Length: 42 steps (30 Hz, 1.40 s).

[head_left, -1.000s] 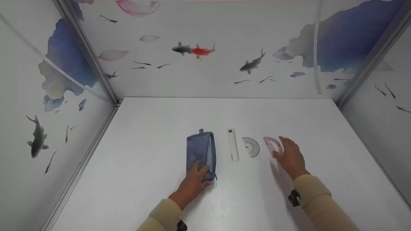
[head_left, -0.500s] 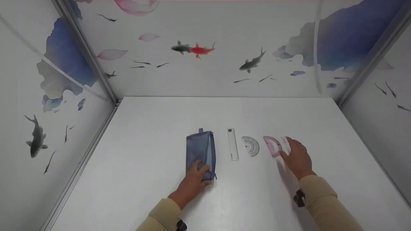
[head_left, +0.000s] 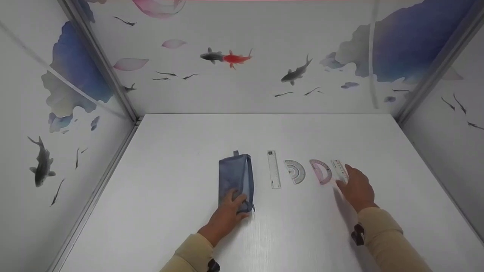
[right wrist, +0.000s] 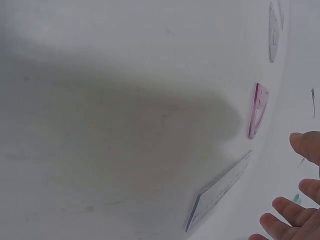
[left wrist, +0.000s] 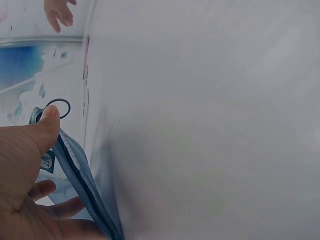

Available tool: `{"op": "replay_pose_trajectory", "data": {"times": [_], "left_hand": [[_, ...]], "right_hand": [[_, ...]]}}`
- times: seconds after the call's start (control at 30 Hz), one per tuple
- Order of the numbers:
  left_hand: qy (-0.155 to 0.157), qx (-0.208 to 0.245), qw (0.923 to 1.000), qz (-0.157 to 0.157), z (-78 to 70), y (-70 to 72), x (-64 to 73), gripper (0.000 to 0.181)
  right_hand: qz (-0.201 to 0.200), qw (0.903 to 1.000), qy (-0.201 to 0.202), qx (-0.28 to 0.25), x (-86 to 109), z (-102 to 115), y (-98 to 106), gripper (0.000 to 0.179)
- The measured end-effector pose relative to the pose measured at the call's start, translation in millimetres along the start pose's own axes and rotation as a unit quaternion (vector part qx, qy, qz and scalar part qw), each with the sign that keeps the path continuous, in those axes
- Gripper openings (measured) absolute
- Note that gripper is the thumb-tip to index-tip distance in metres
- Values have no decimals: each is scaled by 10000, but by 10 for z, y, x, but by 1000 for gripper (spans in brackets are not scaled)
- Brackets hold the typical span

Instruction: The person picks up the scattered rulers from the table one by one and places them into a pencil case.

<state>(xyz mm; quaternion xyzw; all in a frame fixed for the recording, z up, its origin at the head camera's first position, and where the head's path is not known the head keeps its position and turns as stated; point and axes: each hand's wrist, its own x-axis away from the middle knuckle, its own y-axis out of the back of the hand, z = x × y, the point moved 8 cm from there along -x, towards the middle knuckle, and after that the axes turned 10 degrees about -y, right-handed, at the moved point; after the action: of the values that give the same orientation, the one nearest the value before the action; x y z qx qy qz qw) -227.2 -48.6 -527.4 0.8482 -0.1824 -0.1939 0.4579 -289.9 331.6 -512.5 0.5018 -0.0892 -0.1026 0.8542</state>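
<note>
My left hand (head_left: 225, 216) holds the lower end of a blue zippered pencil case (head_left: 231, 172) on the white table. In the left wrist view, its thumb presses the case's edge beside a cord loop (left wrist: 69, 111); the fingers lie behind the zipper (left wrist: 82, 182). To the right lie a clear ruler (head_left: 274, 172), a clear protractor (head_left: 300, 173), a pink protractor (head_left: 317, 175) and a short ruler with coloured marks (head_left: 337, 167). My right hand (head_left: 358, 189) hovers at the short ruler's right side, overlapping its lower end in the head view. The right wrist view shows its fingers (right wrist: 295, 210) spread and apart from that ruler.
White panels (head_left: 261, 94) printed with fish and blue washes stand around the table (head_left: 181, 139) at the back and both sides. Metal posts (head_left: 109, 68) join them at the corners.
My right hand has moved right, away from the pink protractor, uncovering the short ruler beside it. The left hand stays on the pencil case.
</note>
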Motion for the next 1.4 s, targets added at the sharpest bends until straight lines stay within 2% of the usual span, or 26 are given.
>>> {"op": "replay_pose_trajectory", "data": {"times": [0.37, 0.83, 1.23, 1.4], "left_hand": [[-20, 127, 9999, -27, 3, 9, 6, 49], [-131, 108, 9998, -54, 9, 3, 9, 49], [-84, 89, 9999, -16, 9, 2, 9, 51], [-65, 102, 9999, -39, 15, -9, 7, 51]], "right_hand": [[326, 9988, -330, -163, -35, -177, -70, 65], [537, 9972, -509, -135, -77, -290, -130, 66], [736, 9932, -885, -188, -120, -393, -184, 63], [677, 9939, -867, -11, -106, -394, -172, 59]]}}
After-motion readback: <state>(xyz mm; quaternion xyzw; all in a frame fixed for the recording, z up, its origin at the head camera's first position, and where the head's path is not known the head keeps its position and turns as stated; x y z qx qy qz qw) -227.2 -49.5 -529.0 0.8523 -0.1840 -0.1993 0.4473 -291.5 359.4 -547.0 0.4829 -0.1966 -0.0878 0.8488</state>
